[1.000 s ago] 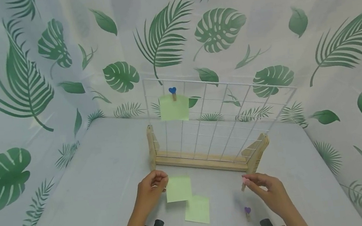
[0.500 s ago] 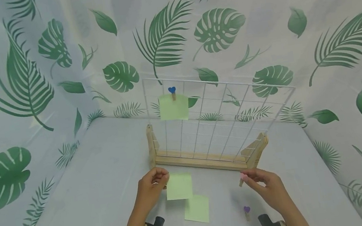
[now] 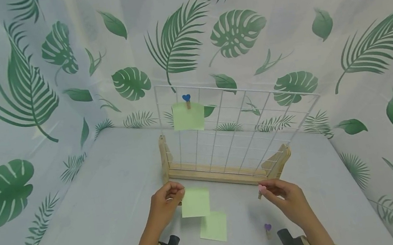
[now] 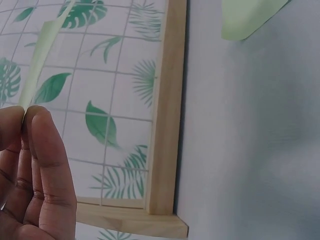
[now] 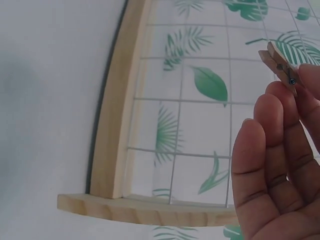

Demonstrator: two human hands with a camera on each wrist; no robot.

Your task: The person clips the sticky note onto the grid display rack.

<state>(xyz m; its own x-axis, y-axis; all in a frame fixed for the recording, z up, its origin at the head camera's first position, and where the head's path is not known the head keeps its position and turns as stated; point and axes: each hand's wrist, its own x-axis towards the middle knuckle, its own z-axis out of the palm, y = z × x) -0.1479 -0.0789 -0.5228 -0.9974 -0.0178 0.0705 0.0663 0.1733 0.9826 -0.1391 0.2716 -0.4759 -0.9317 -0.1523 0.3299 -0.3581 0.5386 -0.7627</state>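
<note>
My left hand (image 3: 167,201) pinches a green sticky note (image 3: 196,202) by its left edge, above the table in front of the rack. In the left wrist view that sticky note (image 4: 40,62) shows nearly edge-on between thumb and fingers. My right hand (image 3: 286,197) pinches a small wooden clothespin with a pink heart (image 3: 261,188). The right wrist view shows the clothespin (image 5: 280,65) with its tips pointing away from the fingers. A second green sticky note (image 3: 215,228) lies on the table, partly overlapped by the held one. A purple-heart clothespin (image 3: 268,229) lies below the right hand.
A white wire grid (image 3: 234,130) stands tilted on a wooden base (image 3: 218,177). A blue-heart clothespin (image 3: 187,100) holds a green sticky note (image 3: 188,119) at the grid's upper left. Leaf-printed curtains (image 3: 186,38) surround the white table (image 3: 115,181).
The right hand has moved slightly up and left with the pink-heart clothespin. The left hand has shifted a little up and right with its sticky note.
</note>
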